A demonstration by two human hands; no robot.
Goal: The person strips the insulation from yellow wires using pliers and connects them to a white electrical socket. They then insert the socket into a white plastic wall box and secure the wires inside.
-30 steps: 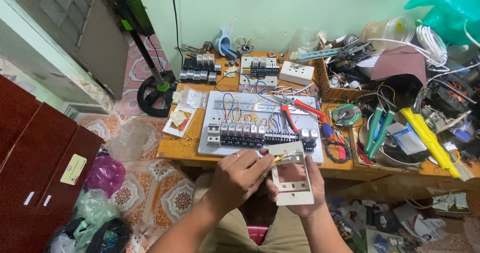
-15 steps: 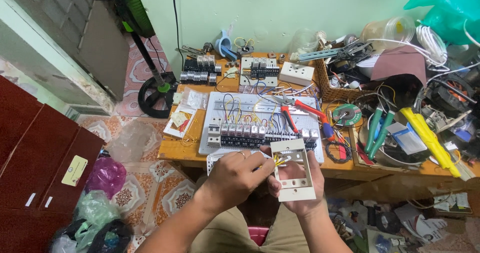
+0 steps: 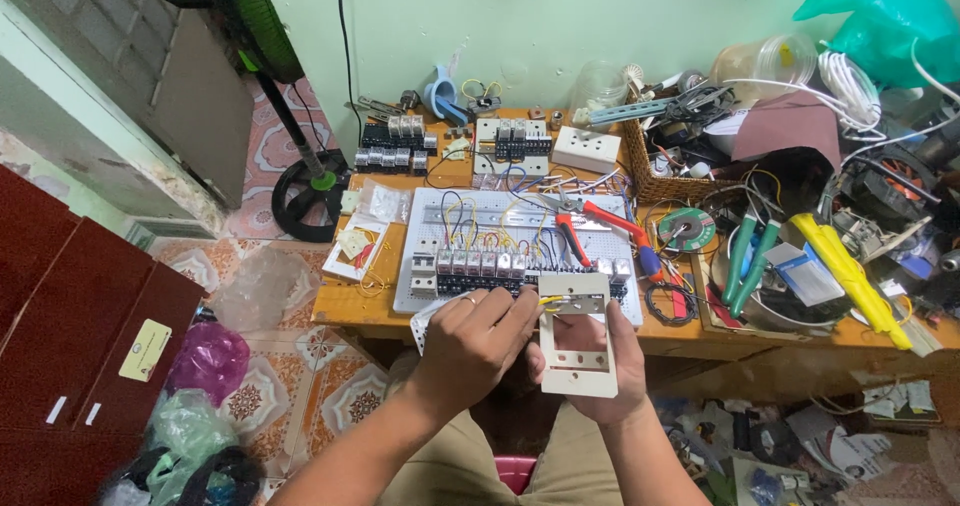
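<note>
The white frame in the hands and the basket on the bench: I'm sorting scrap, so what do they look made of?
The white frame, held by the right hand, looks like moulded plastic: smooth, matte, uniform cream-white with crisp cut-outs. The basket looks like woven wicker or rattan: brown, with a visible plaited weave, though plastic imitation cannot be ruled out.

white switch frame (image 3: 578,351), upright, yellow-wired
</note>
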